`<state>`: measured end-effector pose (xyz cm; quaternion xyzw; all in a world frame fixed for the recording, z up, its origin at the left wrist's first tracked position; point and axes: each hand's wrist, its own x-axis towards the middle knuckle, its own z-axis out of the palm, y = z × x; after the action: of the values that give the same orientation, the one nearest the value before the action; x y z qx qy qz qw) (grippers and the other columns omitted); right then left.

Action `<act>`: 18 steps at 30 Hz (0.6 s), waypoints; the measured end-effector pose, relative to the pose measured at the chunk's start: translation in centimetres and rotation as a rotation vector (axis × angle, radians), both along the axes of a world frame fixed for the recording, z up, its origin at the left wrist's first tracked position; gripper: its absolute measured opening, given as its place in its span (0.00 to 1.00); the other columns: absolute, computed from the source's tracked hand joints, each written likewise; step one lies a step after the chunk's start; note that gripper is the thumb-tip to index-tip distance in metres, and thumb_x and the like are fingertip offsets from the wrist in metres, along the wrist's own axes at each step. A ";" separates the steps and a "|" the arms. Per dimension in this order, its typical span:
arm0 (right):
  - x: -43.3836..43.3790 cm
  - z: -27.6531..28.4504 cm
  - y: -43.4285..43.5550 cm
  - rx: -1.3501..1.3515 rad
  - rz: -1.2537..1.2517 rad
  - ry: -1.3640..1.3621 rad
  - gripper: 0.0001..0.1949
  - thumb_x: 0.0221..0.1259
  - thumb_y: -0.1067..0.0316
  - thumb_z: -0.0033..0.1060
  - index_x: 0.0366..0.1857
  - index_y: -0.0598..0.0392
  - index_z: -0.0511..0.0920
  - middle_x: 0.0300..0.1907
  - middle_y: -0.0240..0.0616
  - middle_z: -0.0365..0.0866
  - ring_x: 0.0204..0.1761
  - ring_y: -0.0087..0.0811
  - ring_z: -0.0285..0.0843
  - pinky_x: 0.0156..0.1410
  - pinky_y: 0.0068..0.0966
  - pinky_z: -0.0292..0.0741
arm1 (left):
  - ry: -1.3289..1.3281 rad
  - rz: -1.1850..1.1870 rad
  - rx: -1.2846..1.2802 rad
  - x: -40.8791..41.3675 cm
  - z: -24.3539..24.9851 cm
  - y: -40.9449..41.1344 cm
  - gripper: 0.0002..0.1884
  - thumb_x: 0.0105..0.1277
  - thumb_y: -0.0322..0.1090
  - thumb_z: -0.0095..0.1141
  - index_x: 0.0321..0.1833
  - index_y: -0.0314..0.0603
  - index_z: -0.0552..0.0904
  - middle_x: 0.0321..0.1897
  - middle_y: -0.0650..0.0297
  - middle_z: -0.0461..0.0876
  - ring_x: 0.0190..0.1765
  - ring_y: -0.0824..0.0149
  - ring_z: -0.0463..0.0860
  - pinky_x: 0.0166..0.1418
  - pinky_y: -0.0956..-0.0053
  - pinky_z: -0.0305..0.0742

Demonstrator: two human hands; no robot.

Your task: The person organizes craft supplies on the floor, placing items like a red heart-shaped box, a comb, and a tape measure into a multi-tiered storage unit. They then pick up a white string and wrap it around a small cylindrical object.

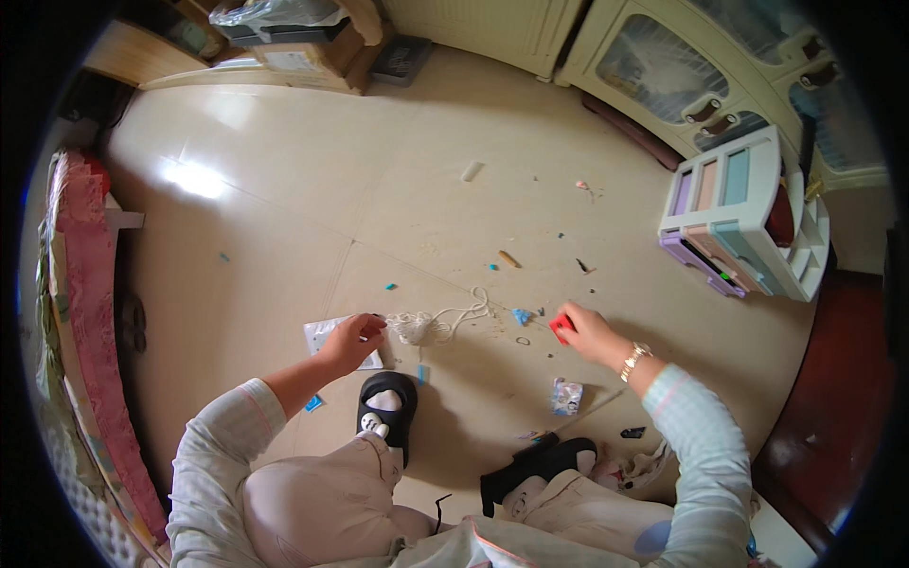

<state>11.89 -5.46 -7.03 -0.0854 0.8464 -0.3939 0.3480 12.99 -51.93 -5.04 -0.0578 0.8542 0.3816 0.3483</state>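
My right hand [586, 334] holds a small red object [560, 329] above the tiled floor. A light-blue scrap [521, 316] lies just left of it. Over the edge of a flat white packet [323, 335], my left hand [353, 342] has its fingers bent, and whether it grips anything is unclear. A bundle of white cord [410, 328] is beside its fingertips, with loops trailing right. A small printed packet [567, 396] lies below my right hand.
Small scraps and a brown stick [508, 259] are scattered ahead. A white drawer unit [753, 213] stands right, cardboard boxes [305, 64] at the back, a pink-covered bed edge [89, 284] left. My black slippers [387, 397] are below.
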 end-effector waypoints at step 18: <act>4.4 -0.9 2.2 0.195 0.058 0.116 0.08 0.68 0.66 0.60 0.45 0.56 0.77 0.46 0.51 0.81 0.49 0.54 0.80 0.52 0.42 0.79 | 0.109 -0.335 -0.093 -6.6 -3.7 4.9 0.17 0.64 0.29 0.63 0.56 0.43 0.81 0.52 0.56 0.78 0.49 0.59 0.86 0.56 0.64 0.81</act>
<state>16.33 -3.29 -7.96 -0.0983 0.8965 -0.2939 0.3165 6.37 -47.01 -8.72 0.0899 0.8864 0.2808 0.3570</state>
